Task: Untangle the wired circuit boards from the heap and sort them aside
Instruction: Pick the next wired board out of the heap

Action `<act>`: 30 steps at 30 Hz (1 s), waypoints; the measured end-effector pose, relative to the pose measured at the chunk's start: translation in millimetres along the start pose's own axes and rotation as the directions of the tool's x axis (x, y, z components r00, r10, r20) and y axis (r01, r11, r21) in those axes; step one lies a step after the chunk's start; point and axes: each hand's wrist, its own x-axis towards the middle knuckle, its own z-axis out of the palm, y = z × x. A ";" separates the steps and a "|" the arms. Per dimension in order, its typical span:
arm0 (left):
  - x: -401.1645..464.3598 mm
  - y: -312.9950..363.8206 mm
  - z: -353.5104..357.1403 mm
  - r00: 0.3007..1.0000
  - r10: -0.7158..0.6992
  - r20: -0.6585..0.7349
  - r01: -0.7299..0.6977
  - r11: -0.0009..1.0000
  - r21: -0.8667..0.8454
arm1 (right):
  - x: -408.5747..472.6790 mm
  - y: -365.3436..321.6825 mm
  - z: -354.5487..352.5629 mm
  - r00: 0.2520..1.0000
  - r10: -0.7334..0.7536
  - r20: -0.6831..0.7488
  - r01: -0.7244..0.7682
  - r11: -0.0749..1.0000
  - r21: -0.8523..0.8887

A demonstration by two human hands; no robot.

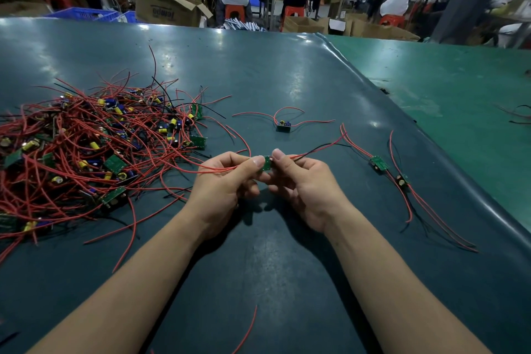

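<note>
A tangled heap (86, 146) of small green circuit boards with red and black wires covers the left of the table. My left hand (221, 187) and my right hand (304, 184) both pinch one small green board (267, 163) between thumb and fingers above the table's middle. Its red wires trail left through my left hand towards the heap, and a red and a black wire run off to the right. Two boards (379, 163) (402, 179) lie with their wires on the right. Another single board (284, 125) sits apart beyond my hands.
The dark green table mat (273, 253) has a raised edge (431, 135) on the right, with a lighter green surface past it. A loose red wire (248, 327) lies near the front. Seated people, cardboard boxes and blue crates fill the background.
</note>
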 end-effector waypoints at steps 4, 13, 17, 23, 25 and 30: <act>1.9 1.6 0.2 1.000 -0.021 0.006 0.021 1.000 -0.020 | 0.4 -4.6 -1.5 0.996 -0.041 -0.074 0.039 0.999 -0.035; 4.3 4.4 0.8 0.996 -0.081 -0.042 0.079 0.996 -0.037 | 2.3 -11.8 -13.8 0.998 0.029 -0.047 -0.020 0.986 0.164; 5.1 3.4 0.1 0.997 -0.064 -0.043 0.062 0.997 -0.042 | 3.6 -8.6 -9.5 0.993 -0.067 -0.100 0.078 0.991 0.112; 3.9 2.0 0.4 0.999 -0.045 -0.028 0.044 0.998 -0.036 | 6.6 -9.2 -10.2 0.946 -0.134 -0.296 0.204 0.953 0.222; 3.6 1.8 -0.1 0.999 -0.043 -0.025 0.043 0.999 -0.030 | 7.6 -9.0 -10.8 0.943 -0.146 -0.300 0.226 0.941 0.253; 0.9 2.7 1.4 0.999 -0.042 0.004 0.042 0.999 -0.010 | 10.3 -10.5 -12.1 0.953 -0.093 -0.288 0.194 0.917 0.347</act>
